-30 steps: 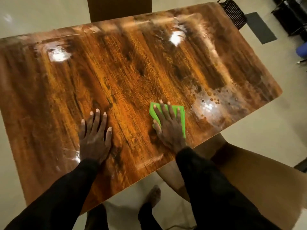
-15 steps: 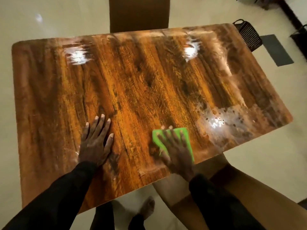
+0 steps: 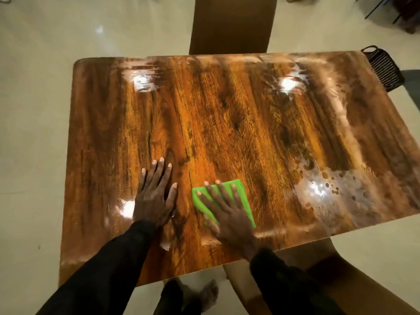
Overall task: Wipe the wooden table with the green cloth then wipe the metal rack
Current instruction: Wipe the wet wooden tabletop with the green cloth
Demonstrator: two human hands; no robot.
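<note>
Pressing flat on the green cloth, the right hand lies with its fingers straight and spread, gripping nothing, palm down on the fabric near the front edge of the counter. Compared with half a second before, the cloth and that hand sit closer to the left hand, and the gap between the two is narrower. The left hand has kept its place on the bare wood, fingers straight and close together, palm flat, holding nothing. The head view has swung too: the counter's far edge now runs nearly level, and more of the brown chair back beyond it shows.

The cloth is a bright green, thin rectangle with rounded corners. Its far edge and right side show past the fingers, and the rest is hidden beneath the hand. The counter top is a glossy rectangle with rounded corners, its grain (orange streaked with dark brown) running away from the person under white glare spots. A pale, cloudy wet patch dotted with small round beads spreads over the right front part, well apart from the cloth. The metal rack, black with thin parallel bars and a looped handle, shows past the counter's far right corner. Black sleeves cover both forearms, and a bare foot stands on the pale glossy floor.
</note>
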